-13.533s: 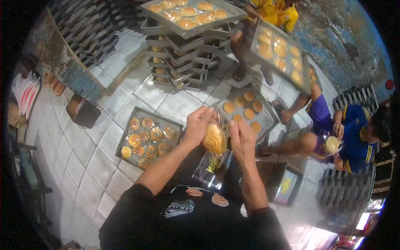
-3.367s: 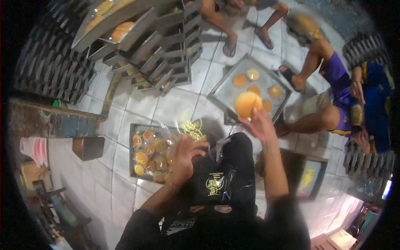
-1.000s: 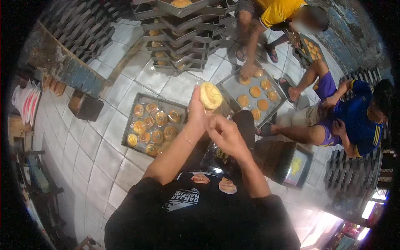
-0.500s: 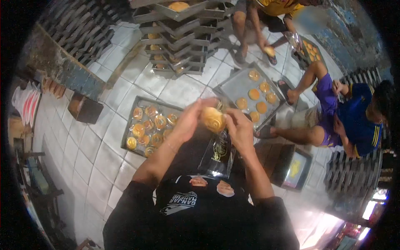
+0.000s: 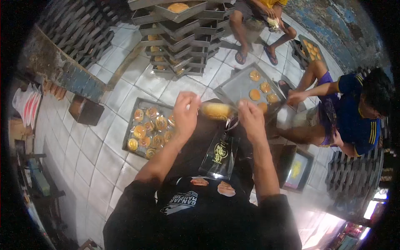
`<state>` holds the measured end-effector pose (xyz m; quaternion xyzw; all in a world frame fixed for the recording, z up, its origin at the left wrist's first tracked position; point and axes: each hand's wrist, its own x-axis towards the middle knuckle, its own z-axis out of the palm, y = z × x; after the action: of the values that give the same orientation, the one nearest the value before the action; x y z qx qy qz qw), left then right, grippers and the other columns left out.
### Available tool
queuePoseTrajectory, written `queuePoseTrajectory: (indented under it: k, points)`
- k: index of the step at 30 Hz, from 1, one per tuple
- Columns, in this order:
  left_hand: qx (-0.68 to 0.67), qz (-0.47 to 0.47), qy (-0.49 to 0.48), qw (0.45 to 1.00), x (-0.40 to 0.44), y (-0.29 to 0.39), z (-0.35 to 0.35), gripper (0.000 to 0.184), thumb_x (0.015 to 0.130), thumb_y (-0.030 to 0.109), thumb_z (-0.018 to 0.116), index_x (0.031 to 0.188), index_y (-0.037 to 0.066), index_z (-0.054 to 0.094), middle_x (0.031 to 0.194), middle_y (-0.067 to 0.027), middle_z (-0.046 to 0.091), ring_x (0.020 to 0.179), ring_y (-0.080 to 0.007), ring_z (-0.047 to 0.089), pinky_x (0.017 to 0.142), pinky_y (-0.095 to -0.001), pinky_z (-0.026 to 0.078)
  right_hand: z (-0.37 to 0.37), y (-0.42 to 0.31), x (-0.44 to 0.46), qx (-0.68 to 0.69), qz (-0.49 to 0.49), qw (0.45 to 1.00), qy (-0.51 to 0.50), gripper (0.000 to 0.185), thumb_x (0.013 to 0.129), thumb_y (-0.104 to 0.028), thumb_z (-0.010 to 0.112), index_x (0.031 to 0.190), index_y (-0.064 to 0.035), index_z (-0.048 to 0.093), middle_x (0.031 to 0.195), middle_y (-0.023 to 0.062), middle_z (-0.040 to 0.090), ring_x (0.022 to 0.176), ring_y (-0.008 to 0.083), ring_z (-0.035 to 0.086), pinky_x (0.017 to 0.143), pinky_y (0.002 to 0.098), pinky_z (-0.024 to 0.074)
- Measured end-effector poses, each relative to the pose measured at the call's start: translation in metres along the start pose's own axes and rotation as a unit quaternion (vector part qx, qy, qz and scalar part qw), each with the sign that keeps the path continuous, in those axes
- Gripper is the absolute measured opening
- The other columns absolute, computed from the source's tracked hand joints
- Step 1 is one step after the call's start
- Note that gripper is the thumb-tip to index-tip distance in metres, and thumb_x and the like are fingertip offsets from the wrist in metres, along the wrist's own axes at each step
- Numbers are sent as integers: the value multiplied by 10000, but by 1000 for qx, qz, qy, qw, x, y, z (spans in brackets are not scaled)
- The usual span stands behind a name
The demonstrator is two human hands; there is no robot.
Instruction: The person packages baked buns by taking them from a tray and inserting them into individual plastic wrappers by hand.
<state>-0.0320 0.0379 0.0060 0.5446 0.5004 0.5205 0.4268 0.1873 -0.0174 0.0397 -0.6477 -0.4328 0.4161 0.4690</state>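
A round golden bun (image 5: 217,111), blurred by motion, hangs between my two hands above my lap. It appears to sit in a clear plastic bag whose edges are barely visible. My left hand (image 5: 186,114) is closed at the bun's left side, with the fingers pinched together. On the other side, my right hand (image 5: 252,121) pinches the bag's right end. Below the bun, a stack of clear printed bags (image 5: 218,156) with a yellow logo lies on my lap. A tray of wrapped buns (image 5: 135,108) stands on the floor by my left forearm.
Right of centre is a tray with unwrapped buns (image 5: 233,89). A tall stack of trays (image 5: 177,46) rises ahead. One person in blue (image 5: 354,112) sits at the right; another in yellow (image 5: 266,12) sits at the far side. A metal box (image 5: 85,109) stands at left.
My hands have spread apart, and the bun has turned from face-on to edge-on between them. The person in blue now reaches toward the unwrapped buns, several of which are no longer visible.
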Motion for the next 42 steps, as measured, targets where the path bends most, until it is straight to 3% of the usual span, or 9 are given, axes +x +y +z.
queuePoseTrajectory:
  k: [7, 11, 15, 18, 20, 23, 31, 39, 42]
  points:
    - [-125, -219, -64, 966, -47, -87, -28, 260, 1012, 156, 632, 865, -45, 705, 1042, -55, 675, 875, -115, 595, 797, -238, 449, 32, 105, -56, -19, 87, 992, -91, 291, 1029, -269, 646, 876, -22, 628, 745, -27, 585, 711, 58, 540, 609, 259, 457]
    - [-129, -204, -93, 966, -27, -46, -3, 220, 1014, 148, 633, 960, -51, 712, 966, -49, 695, 863, -98, 603, 812, -235, 468, 43, 47, -66, 219, 85, 971, 52, 376, 994, -158, 697, 1307, -29, 533, 1105, 57, 662, 906, 113, 642, 708, 244, 538]
    - [-130, -53, -130, 982, -17, -43, 25, 191, 1006, 123, 651, 1105, -32, 702, 1161, -98, 712, 992, -112, 627, 891, -268, 504, 18, 39, -29, 72, -29, 996, 47, 494, 955, -95, 715, 1380, 21, 490, 1217, 118, 667, 1013, 162, 651, 800, 295, 560]
    - [9, -19, -156, 987, -16, -50, 33, 591, 945, 228, 722, 1454, 32, 494, 1442, -174, 570, 1290, -301, 570, 1080, -416, 452, -9, 60, 30, -115, -86, 982, 124, 525, 957, -86, 698, 1414, 33, 470, 1229, 181, 676, 1046, 271, 680, 872, 371, 559]
    - [126, 68, -219, 965, -37, -40, 29, 602, 925, 233, 735, 1441, 27, 503, 1500, -185, 507, 1373, -344, 481, 1142, -465, 379, -25, 115, 66, -381, -234, 870, 206, 560, 959, -101, 686, 1452, 31, 456, 1206, 251, 675, 1092, 407, 669, 966, 460, 521]
    - [266, 151, -285, 908, -63, -26, 15, 601, 868, 288, 768, 1379, 47, 563, 1609, -202, 377, 1510, -442, 284, 1237, -569, 222, -37, 123, 49, -235, -52, 968, 65, 581, 960, -134, 683, 1475, 14, 458, 1326, 293, 606, 1238, 472, 575, 1052, 501, 461]
    - [230, 263, -338, 874, -73, -15, -1, 124, 888, 114, 722, 1006, 77, 732, 1443, -155, 578, 1389, -342, 501, 1177, -539, 347, -44, 77, -84, -64, -109, 989, -82, 617, 898, -223, 798, 1409, 8, 541, 1469, 171, 517, 1394, 291, 471, 1141, 423, 398]
    - [-356, -244, -282, 857, -85, 0, 16, 296, 992, 74, 656, 1274, -13, 627, 1261, -228, 681, 1079, -218, 712, 871, -340, 605, -61, -1, -107, 53, 27, 996, -63, 151, 979, -105, 705, 1063, 21, 701, 889, 21, 691, 753, 82, 647, 681, 228, 517]
    - [-171, -348, -488, 781, -78, -3, 5, 241, 1048, 218, 602, 1102, -9, 662, 854, -141, 754, 697, -203, 729, 653, -302, 595, -74, 2, -91, 50, 35, 996, -68, 138, 964, -101, 702, 1047, 9, 712, 854, 23, 687, 739, 93, 640, 671, 247, 511]
